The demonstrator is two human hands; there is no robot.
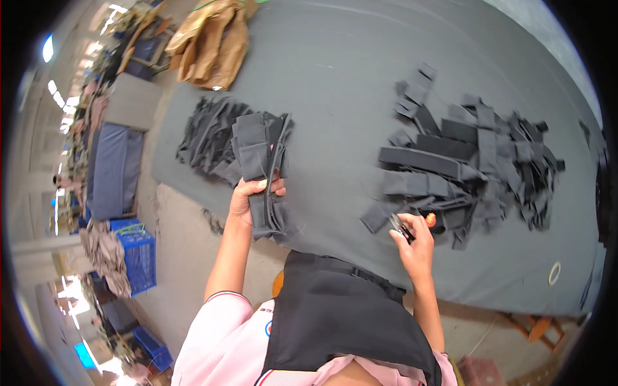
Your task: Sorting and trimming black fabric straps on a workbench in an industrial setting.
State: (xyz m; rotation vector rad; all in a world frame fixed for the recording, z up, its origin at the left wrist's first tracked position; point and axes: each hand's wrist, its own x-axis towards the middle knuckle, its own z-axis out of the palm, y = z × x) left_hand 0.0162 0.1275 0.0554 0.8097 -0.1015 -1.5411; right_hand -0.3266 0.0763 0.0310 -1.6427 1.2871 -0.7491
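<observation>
My left hand (242, 201) is closed round a bundle of dark grey fabric strips (253, 153), held at the near left edge of the table. Just beyond it, a heap of similar strips (209, 138) lies on the table. Small dark thread snips (402, 228) sit in my right hand (418, 248), their pointed blades toward the far left. A small orange thing (430, 219) shows beside the fingers of that hand; I cannot make out what it is. Past the right hand spreads a large loose pile of dark grey strips (444, 149), some lying across one another.
The table (335, 116) is covered in grey cloth. A crumpled brown paper bag (215, 48) stands at its far left, and a pale ring (554, 273) lies at the near right. Left of the table are a blue crate (140, 260) and a blue-covered stack (116, 168).
</observation>
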